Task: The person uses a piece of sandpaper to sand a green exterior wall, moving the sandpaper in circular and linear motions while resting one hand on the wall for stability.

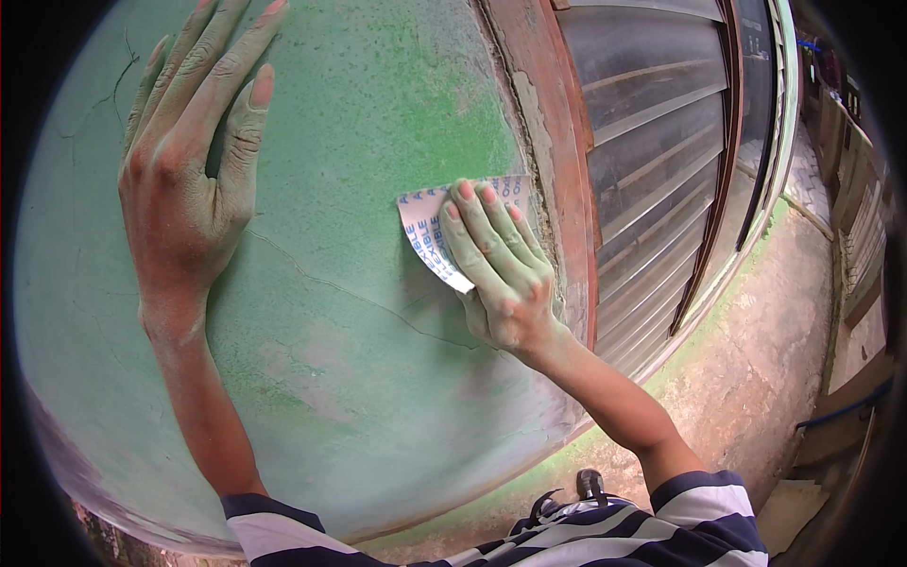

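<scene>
A green painted wall (331,378), with thin cracks and worn, powdery patches, stands close in front of me. Against it my right hand (505,269) presses a sheet of sandpaper (427,236). Its pale back, printed in blue, faces me, and the gritty side is hidden against the wall. The fingers lie together over the sheet, near the wall's edge by the window frame; the thumb is mostly hidden. Farther left and higher, my left hand (184,189) rests on the wall with fingers stretched out, holding nothing. Pale dust coats both hands.
Right of the wall runs a worn reddish-brown wooden frame (567,170) beside a window with glass louvres (652,123). A rough concrete path (737,369) passes below. Along its far right side stands a fence (855,203). My shoe (590,484) shows at the bottom.
</scene>
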Demonstrator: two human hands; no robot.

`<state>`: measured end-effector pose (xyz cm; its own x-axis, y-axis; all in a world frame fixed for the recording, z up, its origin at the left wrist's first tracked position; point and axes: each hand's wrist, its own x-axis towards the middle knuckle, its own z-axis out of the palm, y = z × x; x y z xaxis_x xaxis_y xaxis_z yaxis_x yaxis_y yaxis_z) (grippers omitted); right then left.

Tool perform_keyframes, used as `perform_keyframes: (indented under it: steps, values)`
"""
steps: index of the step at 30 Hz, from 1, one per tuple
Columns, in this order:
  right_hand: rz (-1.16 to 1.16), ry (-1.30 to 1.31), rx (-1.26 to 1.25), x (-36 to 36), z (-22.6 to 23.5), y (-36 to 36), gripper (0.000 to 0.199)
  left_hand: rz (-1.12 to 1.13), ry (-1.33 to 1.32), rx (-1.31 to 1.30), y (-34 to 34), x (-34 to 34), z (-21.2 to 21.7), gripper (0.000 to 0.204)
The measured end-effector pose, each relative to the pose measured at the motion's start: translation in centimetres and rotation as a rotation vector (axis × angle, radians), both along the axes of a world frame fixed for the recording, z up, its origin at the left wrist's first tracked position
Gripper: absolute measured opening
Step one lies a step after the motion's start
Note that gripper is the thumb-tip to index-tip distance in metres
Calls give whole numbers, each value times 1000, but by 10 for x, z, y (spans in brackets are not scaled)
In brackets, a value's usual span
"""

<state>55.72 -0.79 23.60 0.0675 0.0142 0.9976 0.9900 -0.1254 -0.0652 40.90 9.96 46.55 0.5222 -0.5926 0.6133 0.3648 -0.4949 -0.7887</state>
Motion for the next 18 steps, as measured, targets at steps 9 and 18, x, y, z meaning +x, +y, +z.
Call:
perform_keyframes:
  steps: [9, 18]
  values:
    - [100, -117, 168, 13, 102, 5, 57, -61, 39, -105, -3, -3, -3, 36]
    - [28, 36, -17, 1, 8, 2, 50, 14, 12, -56, 8, -3, -5, 36]
